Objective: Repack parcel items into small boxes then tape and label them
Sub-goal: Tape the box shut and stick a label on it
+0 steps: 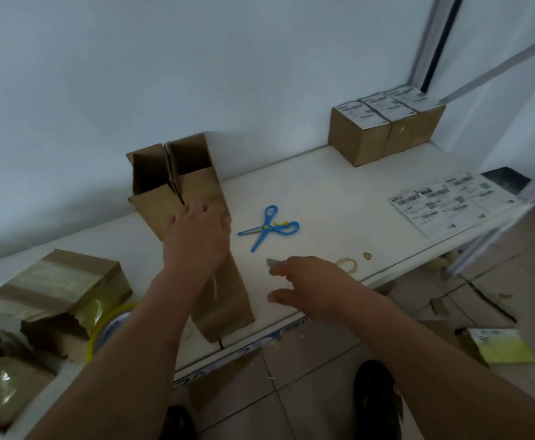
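From my feed I see a plain pale wall (164, 74) filling the upper part of the view, lit evenly with a cool, bluish cast. A white tabletop (323, 192) runs along its foot, slanting across the picture from lower left to upper right. At the right stands a metal frame (431, 42) of silvery bars with a dark strip between two of them, blurred at the edge. Below the tabletop's front edge I see a floor (307, 392) of large reddish-brown tiles with pale grout lines. Cardboard scraps (439, 308) and other bits of litter lie scattered over the tiles at the right.
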